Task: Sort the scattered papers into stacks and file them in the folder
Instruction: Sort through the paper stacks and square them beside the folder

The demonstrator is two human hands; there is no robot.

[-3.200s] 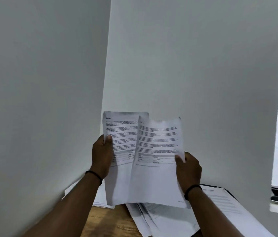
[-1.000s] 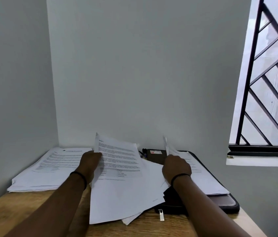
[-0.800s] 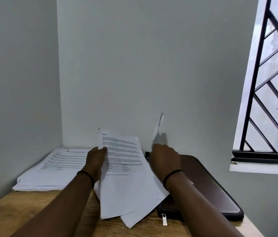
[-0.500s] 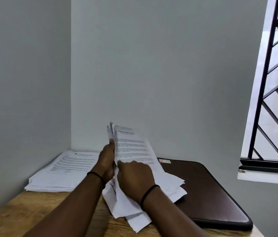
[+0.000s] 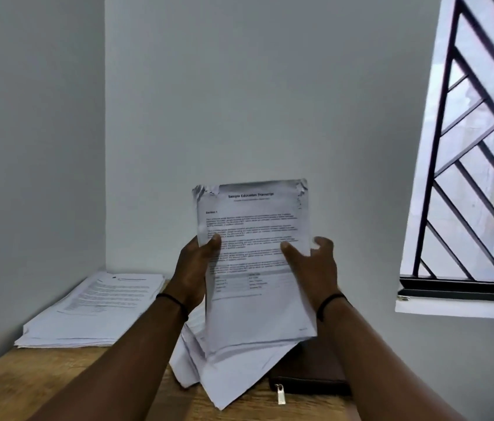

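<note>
**Both hands hold a sheaf of printed papers upright above the desk**

We find the left hand [image 5: 192, 273] gripping the left edge of a sheaf of papers [image 5: 256, 268], thumb laid across the front sheet. The right hand [image 5: 315, 268] grasps the right edge, thumb on the front and fingers curled behind. The sheaf stands nearly upright, facing us; its top sheet is headed "Sample Education Transcript", and its upper corners are crumpled.

Below the sheaf, at 6 o'clock from it, loose sheets [image 5: 227, 378] fan out untidily on the wooden desk [image 5: 66, 378], their right side overlapping the dark brown zip folder [image 5: 312, 378]. The folder lies flat at 5 o'clock from the held papers, its metal zip pull [image 5: 280, 395] hanging at the near edge. We cannot tell whether the folder is open or closed.

At 9 o'clock from the hands, a flat stack of printed papers [image 5: 94, 311] rests in the desk's corner against the wall. A barred window [image 5: 476, 165] stands at 3 o'clock. Each wrist bears a black band [image 5: 176, 302].
</note>
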